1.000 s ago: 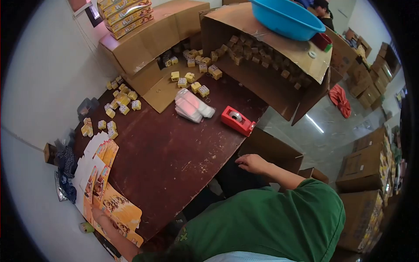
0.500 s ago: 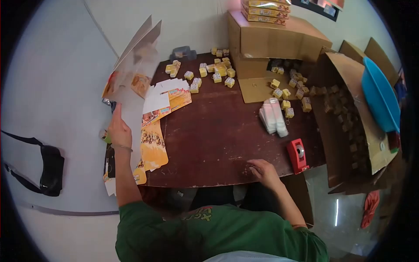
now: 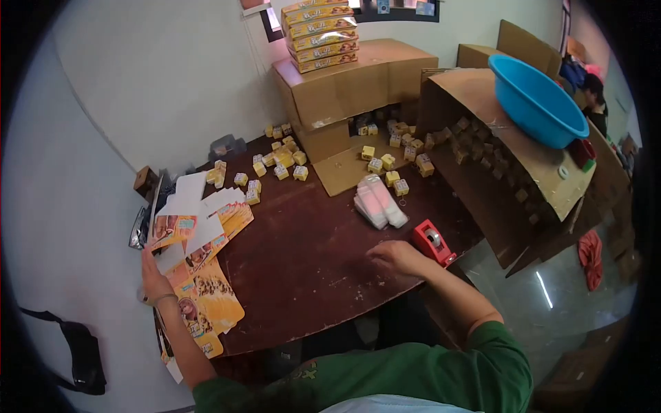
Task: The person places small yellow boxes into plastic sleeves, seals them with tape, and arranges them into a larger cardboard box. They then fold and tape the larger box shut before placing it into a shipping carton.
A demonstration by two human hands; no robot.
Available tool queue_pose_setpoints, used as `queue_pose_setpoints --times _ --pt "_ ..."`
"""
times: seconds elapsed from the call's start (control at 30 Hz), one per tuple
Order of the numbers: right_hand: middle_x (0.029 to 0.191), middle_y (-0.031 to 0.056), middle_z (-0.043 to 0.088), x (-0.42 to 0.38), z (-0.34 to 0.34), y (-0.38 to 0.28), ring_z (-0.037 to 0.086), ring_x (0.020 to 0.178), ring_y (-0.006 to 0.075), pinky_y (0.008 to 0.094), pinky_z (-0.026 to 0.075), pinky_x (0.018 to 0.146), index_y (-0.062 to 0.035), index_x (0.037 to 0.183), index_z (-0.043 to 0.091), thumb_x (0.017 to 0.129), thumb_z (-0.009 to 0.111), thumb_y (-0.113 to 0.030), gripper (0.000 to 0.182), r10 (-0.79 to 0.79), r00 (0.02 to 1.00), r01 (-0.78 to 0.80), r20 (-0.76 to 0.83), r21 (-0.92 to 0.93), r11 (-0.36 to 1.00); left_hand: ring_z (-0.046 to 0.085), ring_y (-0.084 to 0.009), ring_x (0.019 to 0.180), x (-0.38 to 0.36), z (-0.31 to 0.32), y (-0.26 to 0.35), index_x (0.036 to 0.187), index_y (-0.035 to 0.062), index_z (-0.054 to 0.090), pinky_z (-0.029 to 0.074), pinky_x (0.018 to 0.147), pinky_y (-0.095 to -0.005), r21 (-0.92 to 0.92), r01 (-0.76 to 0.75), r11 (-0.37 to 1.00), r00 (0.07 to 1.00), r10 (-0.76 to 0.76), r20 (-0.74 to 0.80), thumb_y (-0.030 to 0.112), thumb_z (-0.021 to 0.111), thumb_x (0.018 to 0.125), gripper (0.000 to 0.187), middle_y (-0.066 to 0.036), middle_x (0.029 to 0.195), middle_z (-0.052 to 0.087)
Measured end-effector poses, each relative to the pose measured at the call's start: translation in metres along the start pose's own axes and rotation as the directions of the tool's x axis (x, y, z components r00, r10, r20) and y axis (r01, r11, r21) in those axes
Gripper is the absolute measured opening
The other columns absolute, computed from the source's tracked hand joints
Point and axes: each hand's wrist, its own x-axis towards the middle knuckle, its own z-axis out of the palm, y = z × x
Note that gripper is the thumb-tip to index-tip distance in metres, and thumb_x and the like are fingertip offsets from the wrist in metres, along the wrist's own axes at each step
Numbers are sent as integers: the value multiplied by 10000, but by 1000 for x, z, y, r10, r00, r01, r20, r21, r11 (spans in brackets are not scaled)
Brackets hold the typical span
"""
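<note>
My left hand (image 3: 157, 281) is at the left side of the brown table, fingers stretched upward along the left edge of some orange-and-white printed cardboard sheets (image 3: 172, 228). It touches or nearly touches them. More yellow printed sheets (image 3: 219, 303) lie overlapped below and to the right. My right hand (image 3: 398, 257) is low over the table's front part, fingers loosely bent, with nothing visible in it. Right beside it stands a red tape dispenser (image 3: 434, 242). Farther back lies a stack of clear-and-pink plastic packets (image 3: 380, 202).
Small yellow-and-white boxes (image 3: 281, 162) are scattered at the back. A cardboard box (image 3: 365, 86) carries stacked yellow packages (image 3: 322, 43). An open carton (image 3: 482, 110) at right holds many small boxes, with a blue basin (image 3: 537, 100) on top. Another person (image 3: 593, 103) is at far right.
The raised printed cardboard at my left hand has come down onto the pile, and that hand's fingers now lie along its edge. My view has turned right. My right hand's fingers are more bent.
</note>
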Motion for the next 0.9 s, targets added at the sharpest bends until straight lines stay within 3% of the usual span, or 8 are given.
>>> queue_pose_setpoints --times 0.07,0.13,0.17,0.4,0.47,0.6,0.77,0.9 --pt "1075 159 674 31 -33 30 633 1007 342 441 508 868 -80 1137 657 891 623 -198 275 -3 999 7 37 -112 994 504 -274 1287 -17 76 -81 1508 136 330 429 1066 -341 -587 132 799 900 152 409 -100 503 861 710 -101 1489 432" --pt "1020 143 692 74 -89 36 652 948 341 440 520 824 -109 1102 686 881 635 -215 250 9 1000 -16 -24 -270 963 439 -300 1326 -26 120 -75 1508 141 329 366 1117 -383 -426 220 878 753 125 646 -33 538 868 695 -116 1489 421" --pt "1023 140 692 100 -118 41 654 934 342 445 523 814 -117 1091 695 876 640 -219 244 22 997 -44 -71 -324 945 402 -319 1347 -39 126 -4 1498 132 346 332 1140 -406 334 81 939 834 -248 493 6 542 881 660 -123 1487 418" --pt "1179 172 639 327 -313 11 617 1066 363 448 495 906 -97 1227 599 905 615 -266 364 -202 868 -146 -454 -622 769 421 -339 1332 2 164 189 1379 60 488 336 1125 -438 -530 -51 847 953 200 228 107 597 895 498 -157 1406 486" --pt "1168 214 616 392 -359 39 608 1040 401 500 501 885 -56 1226 560 880 658 -308 439 -525 575 -33 -627 -660 751 457 -322 1307 33 159 238 1369 56 499 377 1095 -402 -530 -194 825 934 320 156 97 609 906 478 -148 1385 512" --pt "1199 198 600 426 -405 77 586 1075 370 495 483 900 -68 1254 539 899 595 -349 456 11 481 -19 -877 2 1000 487 -336 1288 117 155 303 1329 50 539 389 1077 -407 -779 -166 605 920 379 99 151 635 903 449 -164 1347 547" --pt "1238 178 580 429 -374 156 558 1119 332 489 460 920 -83 1290 512 923 516 -401 485 456 642 135 -616 677 723 551 -292 1244 260 176 384 1302 5 563 393 1059 -365 -895 -160 416 929 369 5 333 540 994 451 -179 1310 597" --pt "1269 162 564 446 -335 171 536 1155 302 484 441 935 -96 1319 491 942 453 -442 513 492 696 138 -523 770 623 174 -300 1477 370 199 471 1557 52 141 126 1184 -508 -904 427 -24 839 384 386 754 381 902 989 -185 1592 211"
